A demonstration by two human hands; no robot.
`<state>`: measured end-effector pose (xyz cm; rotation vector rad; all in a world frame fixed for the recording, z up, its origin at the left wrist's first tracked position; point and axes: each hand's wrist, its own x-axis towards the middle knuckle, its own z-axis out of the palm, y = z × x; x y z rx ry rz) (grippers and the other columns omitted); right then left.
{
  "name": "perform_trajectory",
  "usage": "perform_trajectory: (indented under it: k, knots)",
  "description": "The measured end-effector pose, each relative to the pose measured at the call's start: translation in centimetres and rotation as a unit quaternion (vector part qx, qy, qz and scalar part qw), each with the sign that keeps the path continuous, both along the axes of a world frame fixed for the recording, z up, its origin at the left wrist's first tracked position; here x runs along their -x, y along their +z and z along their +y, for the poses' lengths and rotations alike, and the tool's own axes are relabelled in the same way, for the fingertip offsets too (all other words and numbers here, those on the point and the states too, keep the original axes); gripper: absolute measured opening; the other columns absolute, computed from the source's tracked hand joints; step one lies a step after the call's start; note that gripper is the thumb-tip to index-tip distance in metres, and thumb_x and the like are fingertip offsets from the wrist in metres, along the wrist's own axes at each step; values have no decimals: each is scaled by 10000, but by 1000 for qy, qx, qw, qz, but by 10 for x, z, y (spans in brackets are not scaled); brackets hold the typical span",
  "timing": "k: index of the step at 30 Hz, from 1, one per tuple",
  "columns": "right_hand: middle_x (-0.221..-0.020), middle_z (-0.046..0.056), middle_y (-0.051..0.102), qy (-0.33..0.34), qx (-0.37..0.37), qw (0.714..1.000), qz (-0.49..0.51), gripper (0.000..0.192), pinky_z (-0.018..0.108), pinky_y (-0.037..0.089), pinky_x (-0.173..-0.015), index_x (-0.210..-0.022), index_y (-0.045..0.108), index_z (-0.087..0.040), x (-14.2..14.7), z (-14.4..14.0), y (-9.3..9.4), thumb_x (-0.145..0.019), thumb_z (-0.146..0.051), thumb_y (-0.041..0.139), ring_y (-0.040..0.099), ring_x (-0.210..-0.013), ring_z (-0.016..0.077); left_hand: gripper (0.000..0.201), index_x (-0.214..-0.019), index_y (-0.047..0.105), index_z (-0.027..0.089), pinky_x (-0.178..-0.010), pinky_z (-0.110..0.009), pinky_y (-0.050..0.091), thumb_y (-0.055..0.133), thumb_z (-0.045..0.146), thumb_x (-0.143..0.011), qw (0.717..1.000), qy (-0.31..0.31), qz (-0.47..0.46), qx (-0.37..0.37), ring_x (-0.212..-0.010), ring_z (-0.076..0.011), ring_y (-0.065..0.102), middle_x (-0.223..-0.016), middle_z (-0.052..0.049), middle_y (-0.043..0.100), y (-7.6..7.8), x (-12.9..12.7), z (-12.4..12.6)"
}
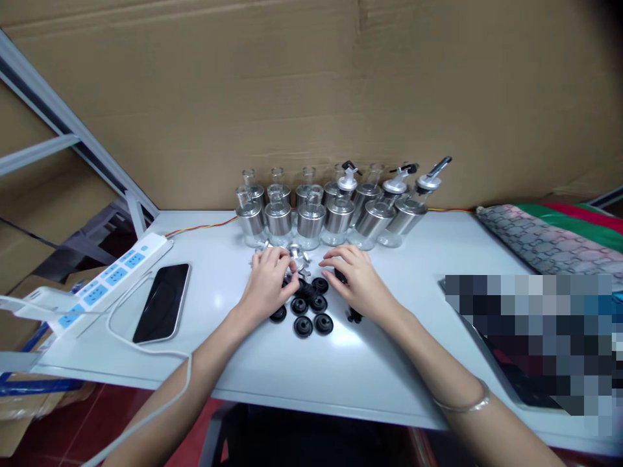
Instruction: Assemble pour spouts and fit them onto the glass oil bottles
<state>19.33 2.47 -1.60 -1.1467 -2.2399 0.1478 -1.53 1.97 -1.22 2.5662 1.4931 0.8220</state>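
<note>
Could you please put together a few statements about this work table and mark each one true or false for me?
1. The phone lies to the right of the power strip. True.
2. The bracelet is on the left arm. False: the bracelet is on the right arm.
3. Black round parts lie between the left hand and the right hand. True.
4. Every bottle is fitted with a pourer top. False: the front leftmost bottle has a bare neck.
5. The bottles stand nearer the person than the hands do. False: they stand beyond the hands.
</note>
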Motion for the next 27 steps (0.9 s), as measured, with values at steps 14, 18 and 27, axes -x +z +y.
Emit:
perform_trajectory:
  k: [14,18,27]
  knots:
    - [-961,85,674,-4,-9,992,125,160,428,468,-839,-1019,623,-220,1,-10,8,-863,-221,589,593,-960,253,39,-893,456,220,-780,-331,415,442,184,-896,981,12,-180,-72,-849,-179,551,-864,-31,587,-1,3,-8]
    - [-965,83,684,10,-38,992,122,186,429,455,-832,-1022,642,-222,0,-12,12,-847,-283,626,588,-964,257,30,-893,473,221,-810,-339,405,454,198,-900,979,-16,-183,-87,-833,-171,569,-848,-17,616,-1,-4,-12]
    - [-896,69,706,28,-99,988,118,153,426,433,-822,-976,697,-260,6,-17,12,-871,-271,587,599,-927,249,215,-839,526,205,-760,-307,432,448,397,-893,961,15,-269,59,-780,-170,557,-798,-25,612,-6,-18,-18]
